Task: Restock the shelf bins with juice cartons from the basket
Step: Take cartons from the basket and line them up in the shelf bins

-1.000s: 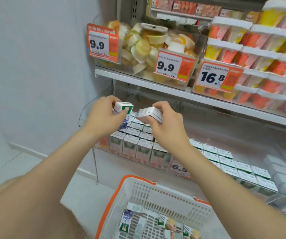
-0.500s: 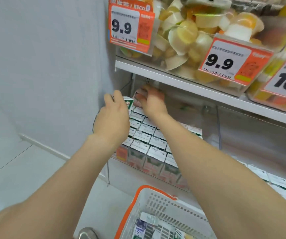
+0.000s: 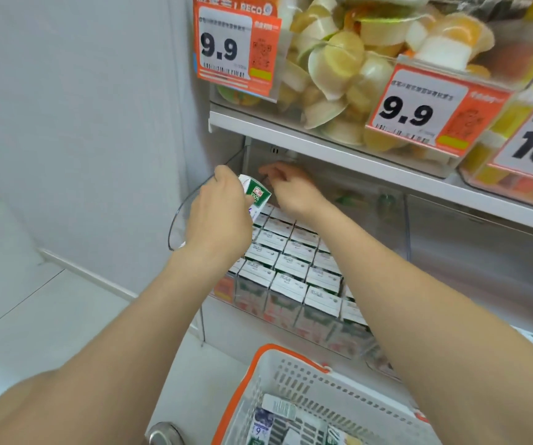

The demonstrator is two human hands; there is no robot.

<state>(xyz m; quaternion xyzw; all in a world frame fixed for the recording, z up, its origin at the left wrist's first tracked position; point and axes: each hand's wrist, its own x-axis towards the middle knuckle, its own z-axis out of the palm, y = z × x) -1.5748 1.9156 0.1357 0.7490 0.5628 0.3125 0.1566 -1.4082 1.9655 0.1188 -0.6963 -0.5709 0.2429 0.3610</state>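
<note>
Here, the left hand (image 3: pixel 220 220) has its grip closed round one small green-and-white juice carton (image 3: pixel 256 194), holding it tilted above the far left corner of the clear shelf bin (image 3: pixel 178 221). Inside the bin, rows of cartons (image 3: pixel 291 261) stand upright and packed side by side, white tops up, filling the near and middle part. The right hand (image 3: pixel 294 191) reaches farther in, just under the upper shelf (image 3: pixel 323 144) and over the far end of those rows; its back faces the camera and its fingers point left, so I cannot tell whether its grip holds anything. Near the bottom edge sits the basket (image 3: pixel 307 377) (white mesh walls, orange rim), with spare cartons (image 3: pixel 279 407) lying flat in it. On the upper shelf a clear tub holds fruit cups (image 3: pixel 339 59), and an orange price tag (image 3: pixel 236 49) reading 9.9 hangs at its left. A pale wall (image 3: pixel 82 123) closes the scene on the left.
</note>
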